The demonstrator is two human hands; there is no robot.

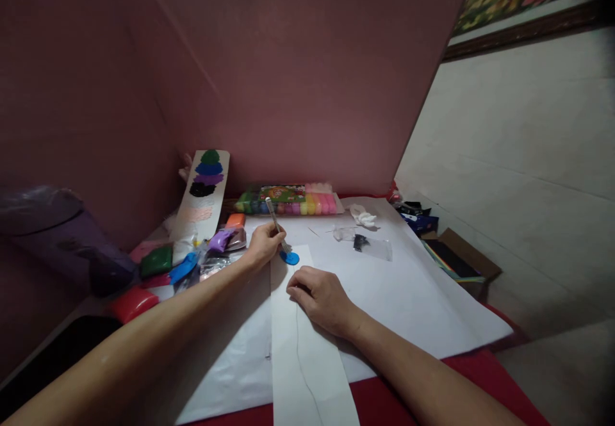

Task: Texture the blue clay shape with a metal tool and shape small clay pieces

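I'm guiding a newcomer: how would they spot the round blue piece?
Start with the big white sheet, then the narrow pale strip on it. Near its far end, by the stick in the left hand, lies the round blue piece. Unlike the long blue lump among the packets, it is a flat disc.

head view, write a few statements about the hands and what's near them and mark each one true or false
1. The left hand holds a thin tool. True.
2. The right hand holds scissors. False: it lies over the paper strip, and no scissors show.
3. A blue disc lies on the strip. True.
4. The tool's lower end is far from the disc. False: it is right by it.
5. A thin line runs along the strip. True.
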